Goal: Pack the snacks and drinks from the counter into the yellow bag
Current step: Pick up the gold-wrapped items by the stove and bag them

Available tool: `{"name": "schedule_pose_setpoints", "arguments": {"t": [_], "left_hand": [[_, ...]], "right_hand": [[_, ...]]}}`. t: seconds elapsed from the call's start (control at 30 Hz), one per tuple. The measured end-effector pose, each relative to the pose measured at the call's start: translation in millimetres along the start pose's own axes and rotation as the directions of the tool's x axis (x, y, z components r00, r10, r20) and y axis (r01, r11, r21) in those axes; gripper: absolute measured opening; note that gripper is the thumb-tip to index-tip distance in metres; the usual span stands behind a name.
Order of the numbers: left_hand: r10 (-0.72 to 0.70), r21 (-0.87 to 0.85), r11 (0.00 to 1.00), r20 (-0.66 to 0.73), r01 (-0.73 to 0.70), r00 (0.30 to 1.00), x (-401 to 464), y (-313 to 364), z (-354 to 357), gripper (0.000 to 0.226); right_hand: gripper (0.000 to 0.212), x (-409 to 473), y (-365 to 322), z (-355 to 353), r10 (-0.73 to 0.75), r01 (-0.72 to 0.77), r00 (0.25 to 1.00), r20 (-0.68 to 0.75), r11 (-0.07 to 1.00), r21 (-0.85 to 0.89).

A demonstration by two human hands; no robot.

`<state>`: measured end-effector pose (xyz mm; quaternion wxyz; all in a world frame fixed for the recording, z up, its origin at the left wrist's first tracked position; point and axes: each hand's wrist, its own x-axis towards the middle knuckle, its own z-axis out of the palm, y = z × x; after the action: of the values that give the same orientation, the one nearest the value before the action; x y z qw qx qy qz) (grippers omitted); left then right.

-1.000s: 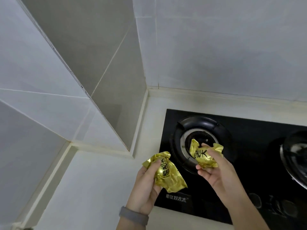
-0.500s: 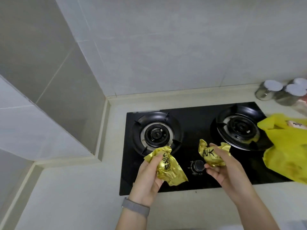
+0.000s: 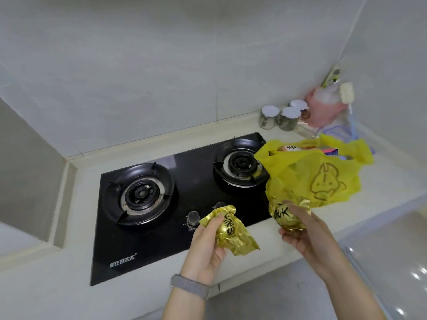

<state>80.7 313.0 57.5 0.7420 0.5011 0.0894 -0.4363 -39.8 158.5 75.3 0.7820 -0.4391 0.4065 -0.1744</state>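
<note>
L hand [image 3: 204,247] & R hand [image 3: 307,236] fingers each grasp a gold snack; R's prob. touching yellow bag [image 3: 314,179] edge.

right hand [image 3: 309,236] and its gold snack [image 3: 285,217] now carried rightward to just beside the yellow bag [image 3: 312,176], left hand [image 3: 205,245] with its snack [image 3: 231,229] trailing over the hob's front edge

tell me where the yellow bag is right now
In the head view the yellow bag sits on the counter at the right, overlapping the stove's right burner, just beyond the right hand.
</note>
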Motion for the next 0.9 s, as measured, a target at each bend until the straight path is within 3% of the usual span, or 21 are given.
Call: {"name": "schedule_pose_setpoints", "arguments": {"t": [0.37,0.63,0.9], "left_hand": [[-0.094,0.069,0.994,0.055,0.091,0.994,32,-34,94,0.038],[-0.126,0.11,0.987,0.115,0.113,0.985,93,-19,140,0.027],[-0.1,0.157,0.985,0.206,0.068,0.973,154,1,174,0.036]], "right_hand": [[0.022,12,-42,-81,-0.05,0.052,0.995,-0.091,0.998,0.023],[0.023,64,-68,-101,-0.052,0.063,0.988,-0.146,0.996,0.07],[0.025,109,-100,-116,-0.066,0.085,0.982,-0.176,0.991,0.106]]}}
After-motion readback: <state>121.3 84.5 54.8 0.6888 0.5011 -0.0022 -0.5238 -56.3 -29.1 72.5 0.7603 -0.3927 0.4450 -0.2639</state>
